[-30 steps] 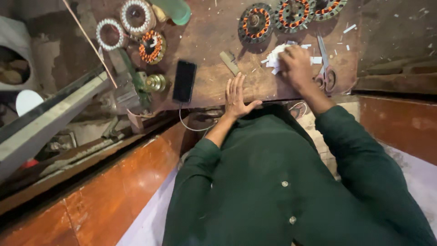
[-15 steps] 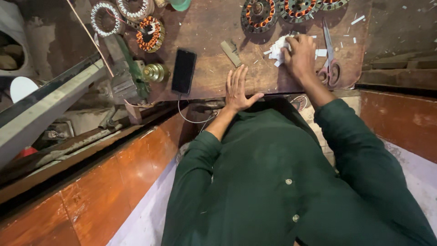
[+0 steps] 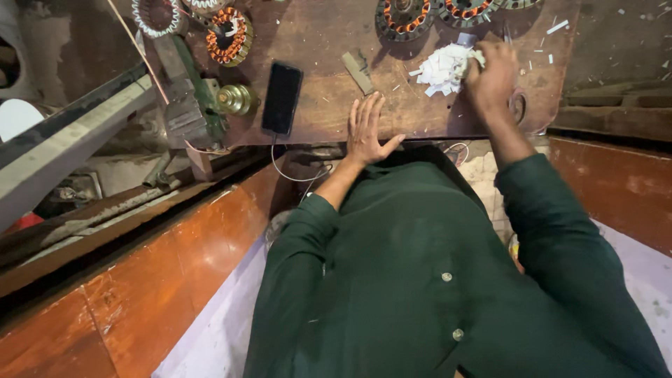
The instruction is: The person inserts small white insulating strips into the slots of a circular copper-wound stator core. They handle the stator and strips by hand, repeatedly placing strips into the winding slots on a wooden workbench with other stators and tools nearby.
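1. A heap of small white paper strips (image 3: 442,68) lies on a worn brown wooden table (image 3: 329,42), near its far edge, a little right of centre.
2. The person's right hand (image 3: 492,75) rests on the right side of that heap, fingers curled down into the strips and gripping some of them. Half a second ago the same hand sat on the pile in much the same pose.
3. The left hand (image 3: 369,130) lies flat on the table near its front edge, palm down, fingers spread wide, holding nothing. It has not moved from that spot.
4. Between the two hands, just beyond the left fingertips, lies a short flat wooden piece (image 3: 358,72), tilted.
5. Left of the left hand a dark phone (image 3: 281,98) lies face up, a thin cable running off the table edge from it.
6. Along the far edge, round motor stators with orange copper windings (image 3: 404,14) sit just beyond the paper heap; another stator (image 3: 227,36) lies at the far left.
7. A brass-coloured knob on a green metal tool (image 3: 234,99) sits beside the phone.
8. Both arms wear dark green sleeves (image 3: 560,231).
9. Compared with the earlier views, the whole table now sits slightly higher in the picture, so the scissors seen earlier beside the right hand are mostly hidden under it.
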